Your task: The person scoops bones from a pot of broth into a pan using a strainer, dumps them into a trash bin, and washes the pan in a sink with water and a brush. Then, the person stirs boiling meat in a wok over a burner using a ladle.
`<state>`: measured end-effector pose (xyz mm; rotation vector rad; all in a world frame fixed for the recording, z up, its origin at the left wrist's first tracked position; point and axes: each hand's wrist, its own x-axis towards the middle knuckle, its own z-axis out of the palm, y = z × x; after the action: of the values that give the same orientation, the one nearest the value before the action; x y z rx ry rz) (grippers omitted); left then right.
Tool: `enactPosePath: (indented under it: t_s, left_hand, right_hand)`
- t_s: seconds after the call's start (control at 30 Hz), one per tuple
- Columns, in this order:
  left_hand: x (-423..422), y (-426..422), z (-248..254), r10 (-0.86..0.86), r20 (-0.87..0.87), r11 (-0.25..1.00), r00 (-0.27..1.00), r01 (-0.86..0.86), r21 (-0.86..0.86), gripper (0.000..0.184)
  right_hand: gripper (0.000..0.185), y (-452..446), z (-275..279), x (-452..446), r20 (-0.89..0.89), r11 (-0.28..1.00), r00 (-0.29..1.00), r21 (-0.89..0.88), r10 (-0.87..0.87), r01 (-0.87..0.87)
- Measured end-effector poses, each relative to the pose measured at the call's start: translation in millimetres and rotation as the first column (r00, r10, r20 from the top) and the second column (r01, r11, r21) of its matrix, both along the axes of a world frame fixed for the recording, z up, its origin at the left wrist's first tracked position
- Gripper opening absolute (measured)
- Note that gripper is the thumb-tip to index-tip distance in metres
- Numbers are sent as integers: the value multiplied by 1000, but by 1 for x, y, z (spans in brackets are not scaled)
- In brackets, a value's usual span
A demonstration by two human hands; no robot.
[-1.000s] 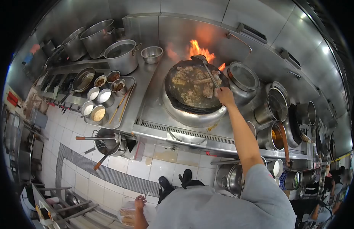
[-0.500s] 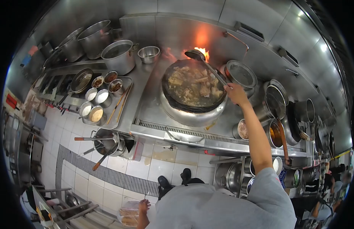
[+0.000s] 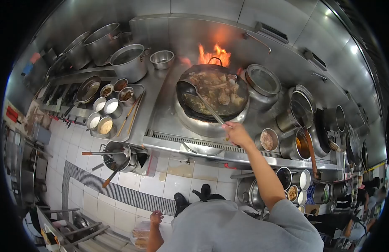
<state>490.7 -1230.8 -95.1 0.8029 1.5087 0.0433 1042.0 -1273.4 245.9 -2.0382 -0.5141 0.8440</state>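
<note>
My right hand (image 3: 237, 133) is closed round the handle of a long metal ladle (image 3: 209, 108). The ladle's dark bowl rests at the left rim of a large black wok (image 3: 242, 94), tipped so its hollow is partly hidden. In the wok lie pale, bony chunks of meat (image 3: 224, 97) in steaming, cloudy liquid. Tall orange flames (image 3: 214, 54) rise behind the wok's far handle. Low at my left side, my left hand (image 3: 156, 217) hangs with loosely bent fingers and nothing visible in them. A clear plastic bag (image 3: 140, 235) of brownish pieces lies just below it.
Left of the wok, a tray (image 3: 126, 133) carries several seasoning tins and two wooden sticks. A stockpot (image 3: 129, 63) stands behind. A tin of pinkish contents (image 3: 268, 140) and a pot of orange liquid (image 3: 301, 145) stand right. Other people are at the far right.
My right hand has brought the ladle toward me and left, from the wok's far rim to its left rim. The flames have grown. My left hand has risen slightly.
</note>
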Motion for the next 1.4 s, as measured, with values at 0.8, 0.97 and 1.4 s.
enactPosePath:
  t_s: [0.8, 0.97, 1.4]
  left_hand:
    - [-30, -23, -4, -8, -49, 1000, 999, 7, -7, 34]
    - [-17, -3, 3, -8, -12, 1000, 1000, 8, 22, 29]
    - [7, 32, -4, -217, -53, 976, 975, 218, 16, 27]
  right_hand:
    - [45, -21, -21, 32, 236, 996, 969, -32, -68, 77]
    - [44, -78, 25, -14, 1, 983, 992, 138, -125, 124]
    - [42, -166, 16, -24, 423, 982, 904, -133, -64, 132]
